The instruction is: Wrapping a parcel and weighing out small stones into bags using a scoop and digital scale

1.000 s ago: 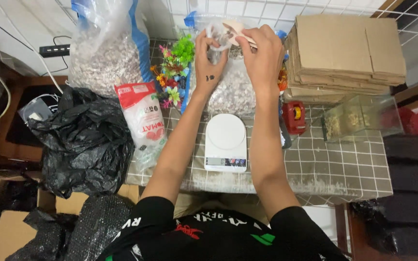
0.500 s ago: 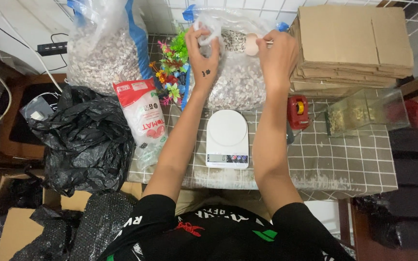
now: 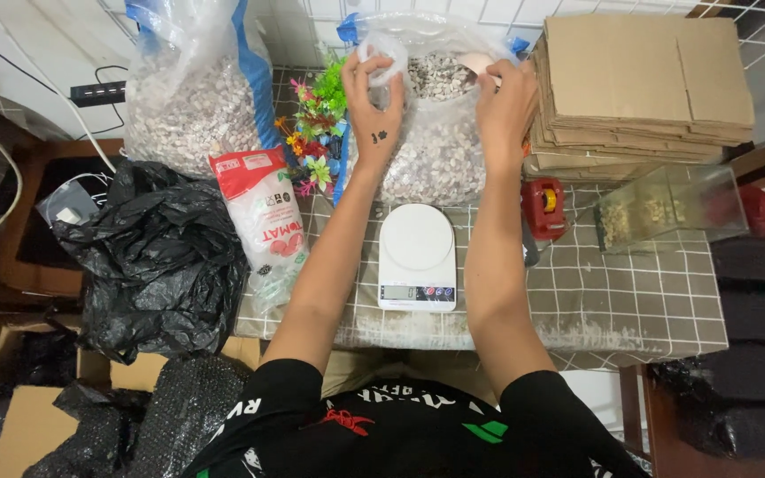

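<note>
I see the tiled counter (image 3: pixel 630 301) with a clear gravel bag (image 3: pixel 436 155) at twelve o'clock, flat cardboard (image 3: pixel 644 84) at two and a black sack (image 3: pixel 148 257) at nine. My left hand (image 3: pixel 375 111) has its fingers clamped on the bag's rim, my right hand (image 3: pixel 505 106) grips a pale scoop (image 3: pixel 478 64) inside. The white scale (image 3: pixel 417 257) sits just below, between my forearms.

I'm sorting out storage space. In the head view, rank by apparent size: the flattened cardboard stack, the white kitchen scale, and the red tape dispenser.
1. Stack of flattened brown cardboard boxes, clearly the largest.
2. White kitchen scale with round platform.
3. Small red tape dispenser, the smallest.
All three rest on the same tabletop, so nearness hardly skews this.
</note>
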